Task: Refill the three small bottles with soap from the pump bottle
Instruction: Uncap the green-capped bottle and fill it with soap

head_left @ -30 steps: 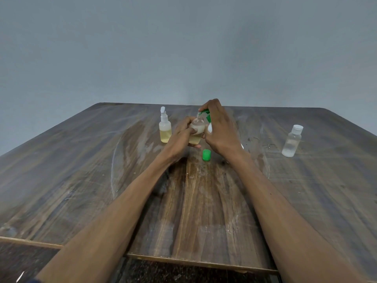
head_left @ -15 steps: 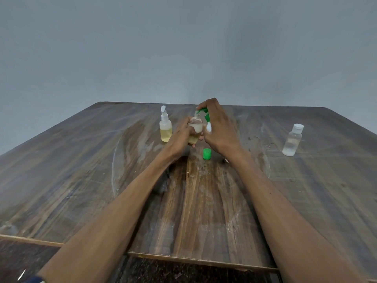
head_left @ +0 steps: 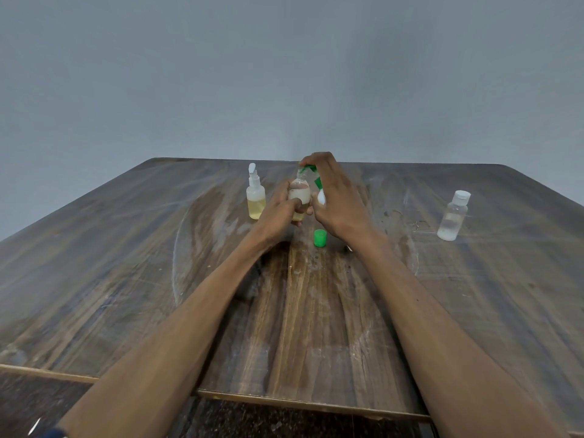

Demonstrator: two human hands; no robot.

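Three small bottles show, one green cap, one pump bottle and two hands. The left hand [head_left: 281, 210] grips the first small bottle [head_left: 299, 194], fingers and thumb curled round its clear, rounded body, and holds it tilted a little above the bench [head_left: 126, 279] with its open neck under the spout. The right hand [head_left: 338, 200] is curled over the pump bottle [head_left: 319, 191], fingers on the green pump head; only that head, a green neck and a bit of white body show past the palm, so its shape is mostly hidden. The two hands sit close together, almost touching. The loose green cap [head_left: 320, 238], a short ribbed-looking cylinder, stands on the bench just below the hands. A second small bottle [head_left: 255, 197], frosted plastic with a white flip top standing open and pale yellow liquid in its lower half, stands upright just left of the left hand. The third small bottle [head_left: 452, 216], clear with a white cap closed on it and little visible inside, stands well apart to the right. Against half a second ago, little differs: the held bottle sits at about the same height beside the pump, and the other two bottles and the cap have not moved. The bench is dark wood grain, scuffed with pale smears.
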